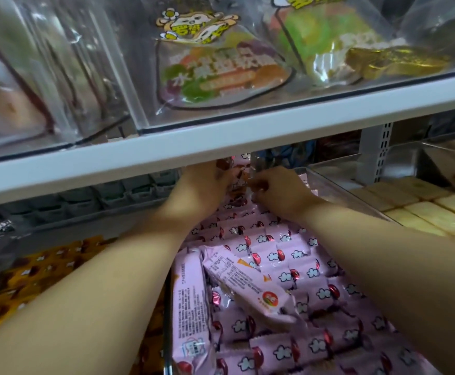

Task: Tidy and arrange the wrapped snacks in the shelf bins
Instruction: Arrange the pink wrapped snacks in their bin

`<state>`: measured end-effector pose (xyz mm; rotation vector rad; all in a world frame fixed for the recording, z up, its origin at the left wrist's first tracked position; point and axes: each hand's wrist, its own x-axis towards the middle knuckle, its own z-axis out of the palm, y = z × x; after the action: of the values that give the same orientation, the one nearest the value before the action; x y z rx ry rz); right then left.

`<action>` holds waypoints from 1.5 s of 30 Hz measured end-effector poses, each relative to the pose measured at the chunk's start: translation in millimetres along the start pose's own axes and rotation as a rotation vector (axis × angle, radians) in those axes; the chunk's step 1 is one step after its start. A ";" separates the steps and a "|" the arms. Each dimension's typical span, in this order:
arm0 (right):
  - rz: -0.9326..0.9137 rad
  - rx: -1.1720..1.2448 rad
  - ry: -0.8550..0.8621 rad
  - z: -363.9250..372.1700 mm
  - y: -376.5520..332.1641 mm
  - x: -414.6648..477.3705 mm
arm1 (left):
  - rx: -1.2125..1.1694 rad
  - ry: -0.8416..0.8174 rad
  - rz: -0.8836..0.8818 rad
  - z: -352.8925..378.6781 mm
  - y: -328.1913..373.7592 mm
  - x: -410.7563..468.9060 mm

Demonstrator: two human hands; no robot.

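A clear bin holds several pink wrapped snacks (275,255) in neat rows. Two of them (237,277) lie loose and turned over on top at the front. Both my arms reach deep to the bin's back, under the white shelf edge. My left hand (202,185) grips pink snack packs (233,169) standing at the back; its fingertips are hidden by the shelf. My right hand (277,190) has curled fingers pinching the same cluster of packs from the right.
A white shelf board (221,147) crosses just above my hands, carrying clear bins of bagged snacks (221,69). Orange-wrapped snacks (45,269) fill the bin to the left. Pale yellow packs (421,212) fill the bin to the right, behind a clear divider (337,185).
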<state>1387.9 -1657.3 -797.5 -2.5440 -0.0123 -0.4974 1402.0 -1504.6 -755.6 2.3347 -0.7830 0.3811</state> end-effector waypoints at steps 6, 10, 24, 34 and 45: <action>0.019 -0.158 0.006 2.7 1.5 7.0 | -0.038 0.038 0.019 2.4 1.6 -9.1; 0.047 -0.129 0.007 -0.3 5.4 7.3 | -0.031 0.031 0.014 2.8 1.1 -5.7; 0.086 -0.040 -0.004 -1.6 4.3 4.5 | 0.282 -0.196 -0.022 16.8 -14.1 9.0; 0.080 -0.204 -0.088 -34.6 12.6 -11.1 | 0.246 -0.201 0.105 6.2 -2.1 -9.7; 0.022 -0.398 -0.222 -42.3 11.8 -21.1 | 0.410 -0.571 -0.021 12.9 -3.9 -9.4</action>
<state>1354.9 -1687.2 -777.7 -2.9745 0.0374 -0.2215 1398.0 -1506.5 -771.5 2.8851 -1.0125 -0.1703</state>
